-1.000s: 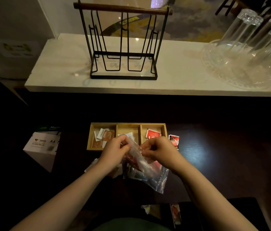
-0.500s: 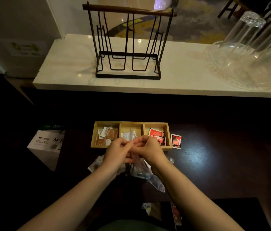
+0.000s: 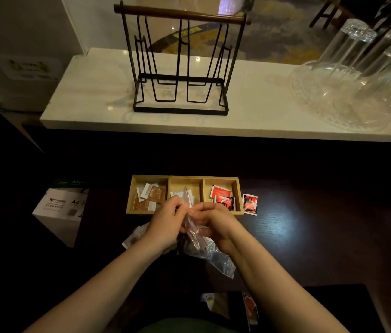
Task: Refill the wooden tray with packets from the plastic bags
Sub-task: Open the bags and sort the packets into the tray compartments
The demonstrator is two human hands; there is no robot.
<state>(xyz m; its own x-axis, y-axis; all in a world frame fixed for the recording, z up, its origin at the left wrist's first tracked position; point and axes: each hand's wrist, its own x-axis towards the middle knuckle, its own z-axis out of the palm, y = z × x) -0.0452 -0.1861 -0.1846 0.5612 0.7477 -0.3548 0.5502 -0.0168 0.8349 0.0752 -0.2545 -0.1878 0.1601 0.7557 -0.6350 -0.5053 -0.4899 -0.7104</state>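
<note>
Pinching the plastic bag [image 3: 195,233] top, my left hand [image 3: 165,222] and right hand [image 3: 210,219] grip together. Hands now closer to the wooden tray [image 3: 184,180] than before.

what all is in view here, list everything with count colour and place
wooden tray: one, light wood, three compartments, on the dark table just beyond the hands
brown and white packets: a few, left compartment
white packets: count unclear, middle compartment, partly hidden
red packets: about two, right compartment
loose red packet: one, on the table beside the tray's right end
plastic bag: one, clear, held over the table
paper box: one, white, left of the table
wire rack: one, black with a wooden bar, on the white counter
glasses: several, clear, upside down, counter right
left hand: pinching the bag's top
right hand: pinching the bag's top
</note>
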